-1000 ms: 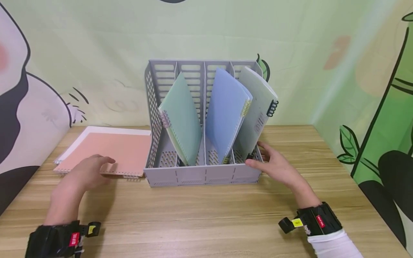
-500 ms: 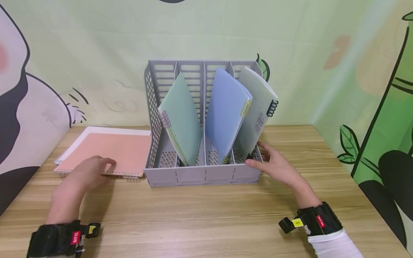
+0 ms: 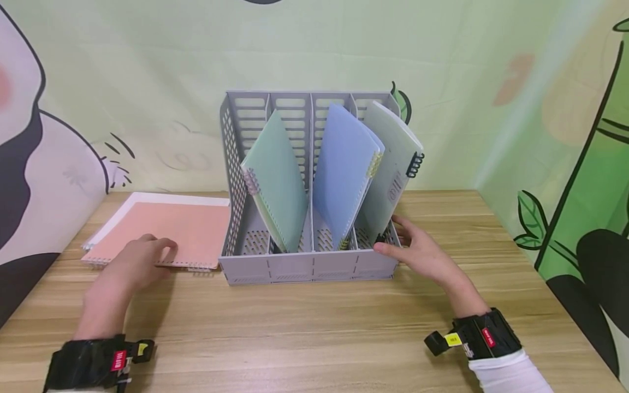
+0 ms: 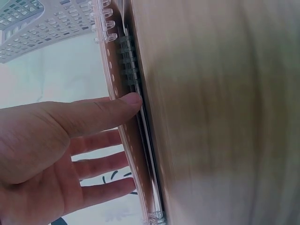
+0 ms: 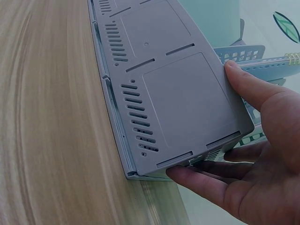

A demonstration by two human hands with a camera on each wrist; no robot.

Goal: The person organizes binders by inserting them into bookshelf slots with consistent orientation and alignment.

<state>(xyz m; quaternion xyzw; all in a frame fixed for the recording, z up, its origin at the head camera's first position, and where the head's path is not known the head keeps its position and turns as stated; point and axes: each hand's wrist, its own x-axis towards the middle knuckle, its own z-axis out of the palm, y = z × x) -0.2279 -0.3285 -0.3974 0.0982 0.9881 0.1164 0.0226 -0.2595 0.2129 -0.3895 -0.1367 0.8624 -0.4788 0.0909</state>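
Pink spiral notebook (image 3: 194, 229) lies flat left of the grey organizer (image 3: 290, 267), long axis running left–right, bound edge facing the person. Left hand (image 3: 135, 263): thumb at that edge, fingers over the cover; cannot tell whether it pinches. Right hand (image 3: 422, 248) grips the organizer's near right corner.

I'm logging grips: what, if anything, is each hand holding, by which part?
The right hand grips the organizer by its front right corner. The left hand is at the near edge of the pink notebook; whether it grips is unclear.
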